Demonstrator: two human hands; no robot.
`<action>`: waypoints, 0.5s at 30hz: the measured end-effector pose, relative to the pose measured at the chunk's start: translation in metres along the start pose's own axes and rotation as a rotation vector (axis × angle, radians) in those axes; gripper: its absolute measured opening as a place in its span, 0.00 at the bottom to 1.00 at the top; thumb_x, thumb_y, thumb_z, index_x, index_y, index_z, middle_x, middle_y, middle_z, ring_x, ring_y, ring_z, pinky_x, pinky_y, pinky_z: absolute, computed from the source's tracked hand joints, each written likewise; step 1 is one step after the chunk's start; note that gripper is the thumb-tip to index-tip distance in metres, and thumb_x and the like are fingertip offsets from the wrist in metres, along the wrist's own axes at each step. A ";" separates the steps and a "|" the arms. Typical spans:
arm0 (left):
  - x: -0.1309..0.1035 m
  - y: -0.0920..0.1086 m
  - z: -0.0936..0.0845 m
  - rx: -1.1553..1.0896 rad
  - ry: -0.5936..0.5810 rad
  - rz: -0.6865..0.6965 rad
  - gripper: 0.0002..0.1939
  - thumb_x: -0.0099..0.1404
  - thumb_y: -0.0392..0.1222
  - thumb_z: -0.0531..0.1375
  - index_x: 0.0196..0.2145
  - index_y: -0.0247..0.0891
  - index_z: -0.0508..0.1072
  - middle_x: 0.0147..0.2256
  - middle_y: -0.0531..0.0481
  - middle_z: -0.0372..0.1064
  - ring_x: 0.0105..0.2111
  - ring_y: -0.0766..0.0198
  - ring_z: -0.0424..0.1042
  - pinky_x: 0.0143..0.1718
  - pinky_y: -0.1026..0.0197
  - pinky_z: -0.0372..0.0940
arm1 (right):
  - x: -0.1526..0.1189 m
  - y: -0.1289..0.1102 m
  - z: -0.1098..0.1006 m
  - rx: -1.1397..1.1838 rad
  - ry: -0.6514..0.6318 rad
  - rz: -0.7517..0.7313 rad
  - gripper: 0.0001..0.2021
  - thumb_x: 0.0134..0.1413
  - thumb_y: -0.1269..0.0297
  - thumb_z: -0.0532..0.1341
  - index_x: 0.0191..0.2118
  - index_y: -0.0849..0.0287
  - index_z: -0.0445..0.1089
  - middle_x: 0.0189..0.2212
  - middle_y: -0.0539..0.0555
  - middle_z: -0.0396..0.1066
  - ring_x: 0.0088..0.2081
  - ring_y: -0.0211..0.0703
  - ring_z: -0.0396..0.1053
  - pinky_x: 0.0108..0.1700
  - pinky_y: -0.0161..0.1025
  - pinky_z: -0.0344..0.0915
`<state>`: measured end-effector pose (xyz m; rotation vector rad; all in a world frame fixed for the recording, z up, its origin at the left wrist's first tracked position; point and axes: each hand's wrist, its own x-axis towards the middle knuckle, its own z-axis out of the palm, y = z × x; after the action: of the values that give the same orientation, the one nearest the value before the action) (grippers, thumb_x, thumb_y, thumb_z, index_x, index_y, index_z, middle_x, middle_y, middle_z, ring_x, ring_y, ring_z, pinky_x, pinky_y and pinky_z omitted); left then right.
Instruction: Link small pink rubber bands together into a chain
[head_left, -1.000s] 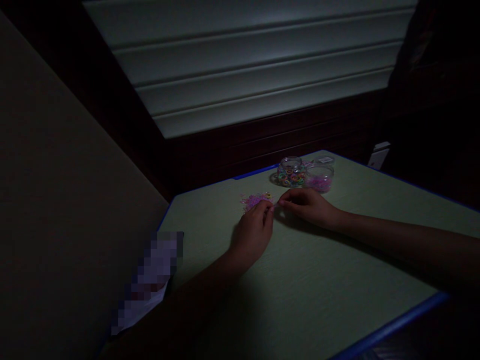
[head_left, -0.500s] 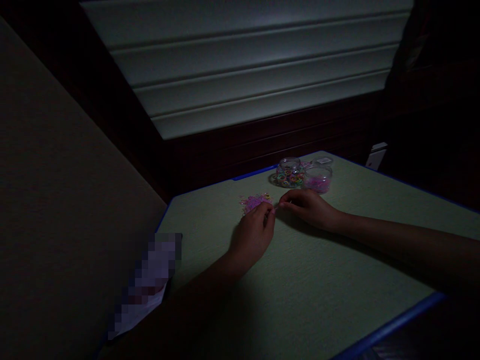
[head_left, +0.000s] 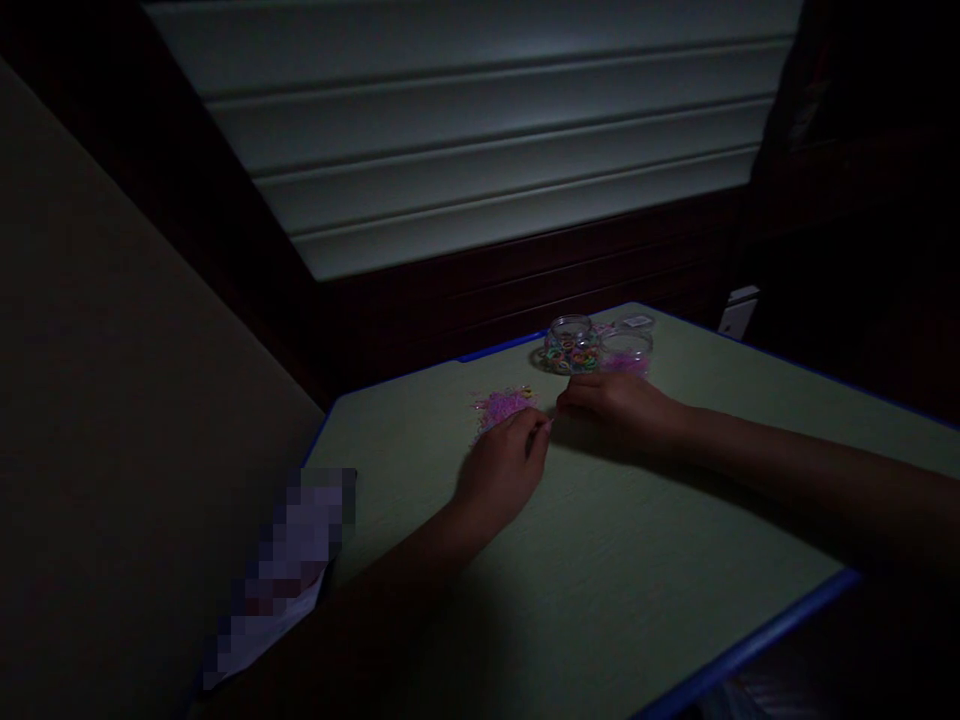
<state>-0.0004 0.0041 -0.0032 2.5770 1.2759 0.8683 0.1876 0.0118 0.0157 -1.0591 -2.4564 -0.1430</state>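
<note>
Over the green tabletop [head_left: 600, 540], beside the pink pile [head_left: 504, 402] | thin strand [head_left: 553, 417] between left hand [head_left: 501, 468] and right hand [head_left: 626, 405], both pinching it | risk: slack pinch could drop it; a left-hand nudge could scatter the pile

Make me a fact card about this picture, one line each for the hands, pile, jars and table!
Left hand: pinching a thin strand, too small to identify
Right hand: seems to pinch the strand's other end
Pile: mostly pink bits, partly behind the left hand
Left jar: clear, colourful rings inside
Right jar: clear, pink pieces inside
Table: pale green, blue-edged
Light: dim
</note>
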 end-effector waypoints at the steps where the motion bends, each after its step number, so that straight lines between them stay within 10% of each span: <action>1: 0.000 0.000 0.000 0.002 -0.002 -0.001 0.09 0.62 0.41 0.47 0.32 0.39 0.65 0.28 0.52 0.65 0.25 0.69 0.62 0.25 0.67 0.52 | 0.000 0.000 -0.003 -0.066 -0.013 -0.023 0.11 0.55 0.66 0.50 0.37 0.61 0.68 0.30 0.55 0.67 0.30 0.37 0.64 0.31 0.32 0.53; 15: 0.000 -0.003 0.002 0.003 -0.007 -0.006 0.09 0.61 0.40 0.47 0.32 0.38 0.66 0.26 0.53 0.65 0.24 0.69 0.61 0.24 0.67 0.52 | -0.007 0.042 -0.044 -0.647 0.126 0.320 0.12 0.54 0.66 0.49 0.34 0.63 0.69 0.29 0.57 0.67 0.32 0.43 0.63 0.30 0.37 0.49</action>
<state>-0.0015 0.0063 -0.0062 2.5748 1.2830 0.8559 0.2376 0.0245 0.0485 -1.6270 -2.1269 -0.9126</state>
